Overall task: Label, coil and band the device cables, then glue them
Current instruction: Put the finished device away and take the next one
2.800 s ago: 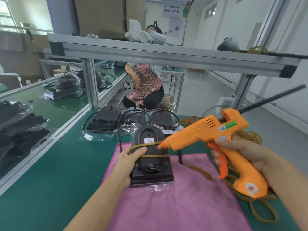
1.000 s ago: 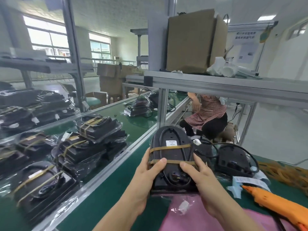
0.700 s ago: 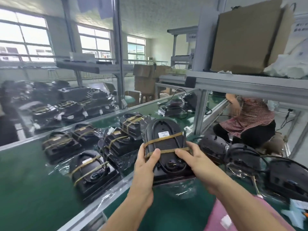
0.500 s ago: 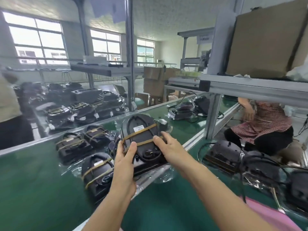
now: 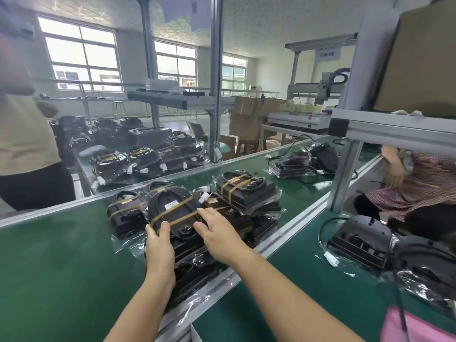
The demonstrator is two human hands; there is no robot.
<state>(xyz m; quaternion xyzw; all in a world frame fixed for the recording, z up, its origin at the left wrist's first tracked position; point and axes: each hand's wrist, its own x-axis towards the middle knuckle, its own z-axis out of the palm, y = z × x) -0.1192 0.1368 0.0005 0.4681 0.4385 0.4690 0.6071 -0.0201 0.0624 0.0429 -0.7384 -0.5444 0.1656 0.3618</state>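
A black device (image 5: 172, 211) with its cable coiled on top, a white label and two tan rubber bands lies on a pile of like devices on the green conveyor belt (image 5: 61, 267). My left hand (image 5: 159, 245) grips its near left edge, fingers curled over a band. My right hand (image 5: 217, 233) holds its near right side, fingers spread over the top. Other banded devices (image 5: 243, 191) in clear plastic lie stacked around it.
An aluminium rail (image 5: 246, 265) divides the belt from my green bench, where unbanded devices (image 5: 360, 238) with loose cables and a pink cloth (image 5: 419, 327) lie. A frame post (image 5: 345, 174) stands to the right. One person stands at far left (image 5: 27, 144), another sits at right (image 5: 419, 183).
I put down the orange glue gun, took the banded device in both hands, and carried it left from the pink cloth onto the pile on the belt.
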